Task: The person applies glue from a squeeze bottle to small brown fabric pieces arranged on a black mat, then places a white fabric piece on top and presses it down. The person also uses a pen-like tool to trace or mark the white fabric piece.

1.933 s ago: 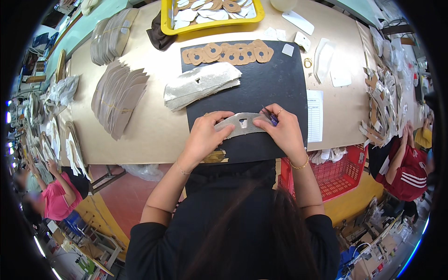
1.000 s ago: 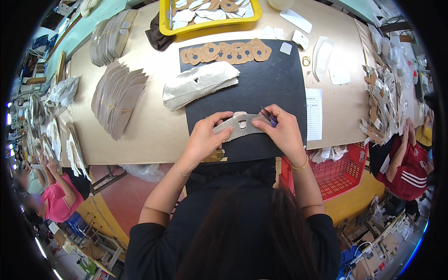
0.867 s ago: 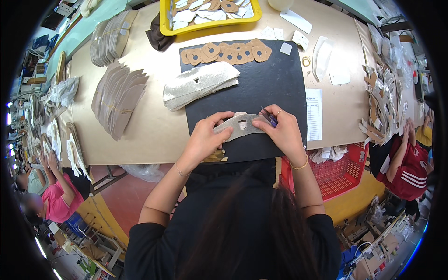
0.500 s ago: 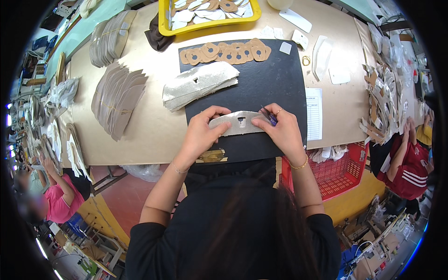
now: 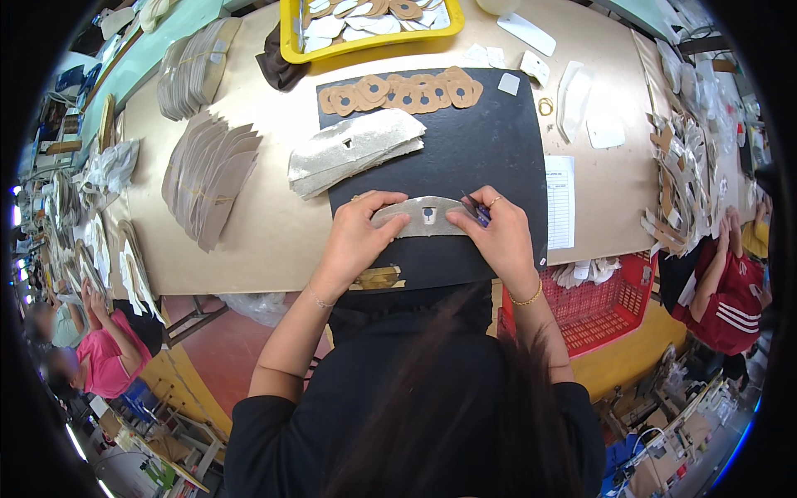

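Here both hands, left hand [image 5: 359,239] and right hand [image 5: 496,236], pinch the ends of a curved grey cut piece [image 5: 422,217] over the black mat [image 5: 465,158] on the counter [image 5: 274,224]. Fingers cover the piece's ends, and a thin dark tool [image 5: 476,211] in the right hand is mostly hidden.

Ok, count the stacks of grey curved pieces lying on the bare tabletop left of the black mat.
2: one fanned stack left of the black mat, another stack beyond it near the table's far-left edge. More may be hidden at the rim.
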`<state>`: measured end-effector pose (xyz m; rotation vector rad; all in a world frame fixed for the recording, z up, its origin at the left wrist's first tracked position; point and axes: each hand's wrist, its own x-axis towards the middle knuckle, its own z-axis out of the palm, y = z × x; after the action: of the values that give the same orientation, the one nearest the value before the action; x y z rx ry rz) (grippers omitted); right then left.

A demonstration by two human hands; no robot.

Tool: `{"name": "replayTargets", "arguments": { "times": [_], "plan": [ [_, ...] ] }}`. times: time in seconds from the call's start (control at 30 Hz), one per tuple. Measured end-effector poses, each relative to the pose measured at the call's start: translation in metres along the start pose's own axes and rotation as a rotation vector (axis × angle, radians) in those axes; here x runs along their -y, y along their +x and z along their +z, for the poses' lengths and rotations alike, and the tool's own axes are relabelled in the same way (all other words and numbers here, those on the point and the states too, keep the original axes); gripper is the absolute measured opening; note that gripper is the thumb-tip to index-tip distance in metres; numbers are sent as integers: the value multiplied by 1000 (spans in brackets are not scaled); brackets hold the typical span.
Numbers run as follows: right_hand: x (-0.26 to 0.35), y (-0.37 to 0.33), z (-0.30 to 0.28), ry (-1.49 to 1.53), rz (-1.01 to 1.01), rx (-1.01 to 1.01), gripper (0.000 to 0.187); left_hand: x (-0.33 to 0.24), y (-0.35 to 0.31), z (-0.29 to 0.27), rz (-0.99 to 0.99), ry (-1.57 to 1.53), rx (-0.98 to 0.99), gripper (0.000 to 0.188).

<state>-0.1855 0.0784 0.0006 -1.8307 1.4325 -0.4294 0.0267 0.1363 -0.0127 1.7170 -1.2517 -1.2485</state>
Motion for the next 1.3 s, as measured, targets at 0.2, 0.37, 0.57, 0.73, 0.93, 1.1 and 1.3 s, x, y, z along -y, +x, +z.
{"name": "replayTargets", "arguments": {
  "times": [0.2,0.37,0.57,0.73,0.93,1.1,1.3],
  "plan": [
    [-1,2,1,-1,-12,-11,31,0,1,0,6,8,2,29],
    [-1,2,1,-8,-2,0,31,-1,1,0,-13,5,4,29],
    [0,3,1,-16,21,9,32,-2,1,-1,-7,20,10,29],
    [1,3,0,-29,25,26,31,-1,1,0,6,18,4,29],
    [0,3,0,-41,16,22,31,0,2,0,8,27,-3,29],
    [-1,4,1,-57,15,22,31,-3,1,-1,-52,34,-2,28],
    [0,4,2,-79,13,23,31,-5,1,0,-59,30,-8,27]
  ]
}}
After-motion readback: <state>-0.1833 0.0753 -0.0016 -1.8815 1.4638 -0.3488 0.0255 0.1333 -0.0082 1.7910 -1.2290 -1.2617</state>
